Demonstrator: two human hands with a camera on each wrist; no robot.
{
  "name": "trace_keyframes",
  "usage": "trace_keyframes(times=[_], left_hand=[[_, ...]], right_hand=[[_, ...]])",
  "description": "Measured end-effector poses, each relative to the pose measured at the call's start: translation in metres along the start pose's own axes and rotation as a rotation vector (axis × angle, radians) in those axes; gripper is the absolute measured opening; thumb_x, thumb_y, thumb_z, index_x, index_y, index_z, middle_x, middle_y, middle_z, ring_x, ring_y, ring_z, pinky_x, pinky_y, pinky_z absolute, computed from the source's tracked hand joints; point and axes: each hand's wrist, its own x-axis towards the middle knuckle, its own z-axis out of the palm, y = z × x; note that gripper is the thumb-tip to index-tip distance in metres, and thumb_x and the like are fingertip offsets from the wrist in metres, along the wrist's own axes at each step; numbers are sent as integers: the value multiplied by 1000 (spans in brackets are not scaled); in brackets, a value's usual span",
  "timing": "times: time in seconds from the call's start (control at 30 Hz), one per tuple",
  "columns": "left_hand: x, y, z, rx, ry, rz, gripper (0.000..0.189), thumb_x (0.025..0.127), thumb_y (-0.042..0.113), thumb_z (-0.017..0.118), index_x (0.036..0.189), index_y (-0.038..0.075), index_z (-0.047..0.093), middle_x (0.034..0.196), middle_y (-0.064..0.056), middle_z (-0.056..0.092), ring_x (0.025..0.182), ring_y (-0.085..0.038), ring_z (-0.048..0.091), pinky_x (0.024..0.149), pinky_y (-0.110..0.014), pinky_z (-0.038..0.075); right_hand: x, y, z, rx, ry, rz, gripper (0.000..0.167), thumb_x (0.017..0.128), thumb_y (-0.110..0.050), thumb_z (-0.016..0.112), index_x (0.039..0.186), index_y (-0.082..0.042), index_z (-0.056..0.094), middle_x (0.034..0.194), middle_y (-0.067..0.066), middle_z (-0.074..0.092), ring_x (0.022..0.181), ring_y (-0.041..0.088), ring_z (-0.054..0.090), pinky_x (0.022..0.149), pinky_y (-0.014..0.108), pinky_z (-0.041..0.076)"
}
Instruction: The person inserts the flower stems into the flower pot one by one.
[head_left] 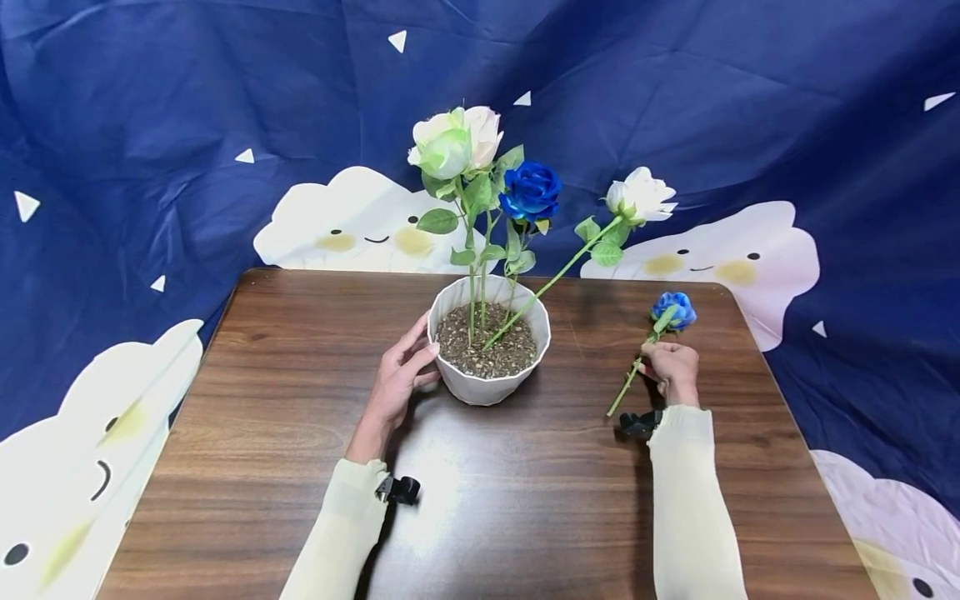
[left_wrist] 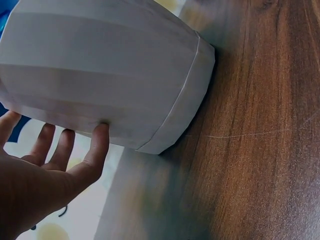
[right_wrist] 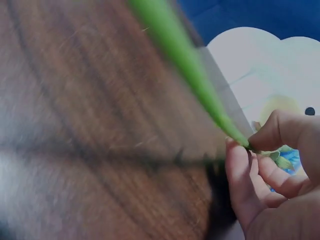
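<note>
A white faceted flowerpot (head_left: 486, 390) filled with brown soil stands upright on the wooden table. My left hand (head_left: 396, 379) rests against its left side, thumb near the rim; in the left wrist view the spread fingertips touch the wall of the pot (left_wrist: 100, 80). To the right of the pot, my right hand (head_left: 672, 367) pinches the stem of a blue artificial rose (head_left: 673, 311). Its bloom points away and its cut end slants down-left, and the green stem (right_wrist: 182, 62) runs between thumb and fingers in the right wrist view.
In the soil stand a pale green-white rose (head_left: 444, 152), a pinkish-white rose (head_left: 483, 133), a dark blue rose (head_left: 531, 192), and a white rose (head_left: 641, 198) leaning far right. Behind the table (head_left: 285, 400) hangs a blue cloth (head_left: 225, 83) with cloud faces.
</note>
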Motion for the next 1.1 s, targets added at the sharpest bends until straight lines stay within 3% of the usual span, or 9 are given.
trace_keyframes(times=[0.17, 0.27, 0.63, 0.87, 1.1], left_hand=[[-1, 0, 0, 4, 5, -1, 60, 98, 14, 63, 155, 19, 44, 146, -21, 52, 122, -33, 56, 91, -55, 54], [-1, -1, 0, 4, 4, 0, 60, 98, 14, 63, 155, 18, 44, 146, -20, 52, 123, -33, 56, 92, -57, 53], [0, 0, -1, 2, 3, -5, 60, 98, 14, 62, 156, 18, 43, 146, -21, 51, 123, -34, 56, 91, -56, 53], [0, 0, -1, 0, 1, -4, 60, 98, 14, 62, 156, 18, 43, 146, -21, 51, 124, -34, 55, 90, -53, 54], [0, 0, -1, 3, 3, -10, 60, 99, 13, 61, 156, 19, 43, 146, -21, 52, 124, -34, 55, 91, -55, 53]], right_hand=[[0, -1, -1, 178, -45, 29, 21, 89, 10, 57, 76, -6, 55, 65, -3, 57, 60, 8, 60, 62, 26, 60], [0, -1, 1, 248, -50, 30, 21, 90, 12, 57, 81, -6, 52, 66, -1, 57, 60, 9, 60, 62, 27, 60], [-4, -15, 9, 429, -36, -64, 24, 91, 15, 56, 97, -5, 43, 87, 4, 57, 66, 11, 63, 59, 27, 60], [-12, -28, 9, 575, -52, -155, 22, 88, 19, 56, 92, -3, 54, 77, 5, 63, 62, 14, 64, 55, 30, 60], [-21, -38, 8, 626, -56, -217, 26, 88, 20, 57, 93, -5, 58, 74, 4, 65, 62, 13, 64, 53, 30, 59]])
